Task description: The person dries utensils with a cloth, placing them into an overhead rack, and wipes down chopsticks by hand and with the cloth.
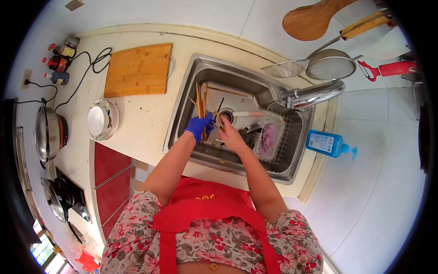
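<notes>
My left hand (199,129), in a blue glove, is closed around a bundle of wooden chopsticks (200,101) that stick up over the left part of the steel sink (183,96). My bare right hand (231,138) is close beside it, fingers bent around the lower end of a thin, light chopstick (212,101); exactly how many it grips is hard to see. Beyond the hands, a utensil with a pale pinkish handle (248,113) lies by the drain. A loose stick (230,92) rests across the sink floor farther back.
In the sink's right part is a wire rack (282,119) with a pink cloth (268,139). A faucet (312,95) reaches over the basin. Blue soap bottle (325,143) at right; cutting board (138,70) and stacked bowls (101,119) on the left counter; strainers (331,65) hang above.
</notes>
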Demonstrator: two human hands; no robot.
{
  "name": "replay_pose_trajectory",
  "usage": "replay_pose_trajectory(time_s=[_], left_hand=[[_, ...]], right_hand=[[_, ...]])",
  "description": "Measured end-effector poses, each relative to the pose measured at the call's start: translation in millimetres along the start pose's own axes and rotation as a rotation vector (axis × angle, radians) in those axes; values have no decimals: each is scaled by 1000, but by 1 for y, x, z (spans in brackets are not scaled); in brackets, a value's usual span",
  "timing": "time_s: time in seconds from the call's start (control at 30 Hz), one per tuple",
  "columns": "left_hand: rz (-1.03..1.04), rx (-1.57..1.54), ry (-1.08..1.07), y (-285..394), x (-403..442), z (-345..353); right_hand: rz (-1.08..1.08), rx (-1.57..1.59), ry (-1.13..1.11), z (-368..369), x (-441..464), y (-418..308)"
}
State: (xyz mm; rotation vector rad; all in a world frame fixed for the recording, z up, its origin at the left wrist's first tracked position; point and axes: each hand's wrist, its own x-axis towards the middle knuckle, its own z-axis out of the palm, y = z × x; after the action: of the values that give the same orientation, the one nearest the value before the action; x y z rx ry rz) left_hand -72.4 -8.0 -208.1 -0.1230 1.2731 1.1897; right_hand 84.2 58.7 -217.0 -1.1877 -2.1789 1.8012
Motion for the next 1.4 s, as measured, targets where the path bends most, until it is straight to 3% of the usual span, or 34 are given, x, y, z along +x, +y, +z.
replay_pose_trajectory(time_s=[0.1, 0.23, 0.33, 0.4, 0.43, 0.5, 0.53, 0.57, 0.63, 0.7, 0.77, 0.8, 0.83, 0.93, 1.0, 1.03, 1.1, 1.23, 1.3, 1.33, 1.4], left_hand=[[24, 26, 127, -7, 4, 10], [89, 209, 200, -13, 13, 11], [106, 222, 184, -14, 22, 4], [92, 190, 173, -15, 23, 3], [114, 133, 176, -13, 21, 7], [137, 79, 177, -11, 17, 10], [126, 66, 144, -12, 15, 11], [114, 53, 112, -12, 13, 12], [103, 54, 90, -19, 16, 6], [91, 56, 69, -27, 14, 4], [-5, 71, 189, -30, 7, 8], [-5, 71, 189, -35, 8, 6], [0, 147, 182, -39, 7, 4], [10, 240, 153, -43, 7, -5], [13, 256, 129, -44, 5, -6], [38, 254, 106, -45, 4, -6], [65, 251, 87, -49, 1, -4], [42, 344, 131, -56, 1, 4], [11, 364, 173, -51, -1, 3], [32, 280, 209, -45, -5, 0], [56, 192, 249, -35, -4, -12]], right_hand=[[0, 50, -165, 1, 1, 5], [-37, 139, -151, -1, -7, -8], [32, 60, -86, -17, -10, -14], [-258, -288, 298, -43, -10, -6], [-262, -287, 295, -54, -13, -14], [23, -410, 326, -72, -22, -28], [3, -126, 327, -73, -26, -30], [1, -128, 329, -69, -28, -27], [-390, -149, 272, -52, -28, -13], [-384, -129, 154, -39, -31, -3], [-288, -83, -141, -17, -50, -14], [-420, -150, -87, -14, -49, -15], [-419, -146, -83, -10, -52, -15], [-316, -171, -197, 0, -61, -15], [-201, 253, -259, 7, -60, -4], [-198, 254, -255, 11, -57, 2], [192, 820, -135, 20, -49, 6], [322, 779, -100, 35, -41, 8], [524, 600, -205, 37, -30, 19], [527, 604, -204, 35, -28, 34], [494, 461, 189, 22, -21, 72]])
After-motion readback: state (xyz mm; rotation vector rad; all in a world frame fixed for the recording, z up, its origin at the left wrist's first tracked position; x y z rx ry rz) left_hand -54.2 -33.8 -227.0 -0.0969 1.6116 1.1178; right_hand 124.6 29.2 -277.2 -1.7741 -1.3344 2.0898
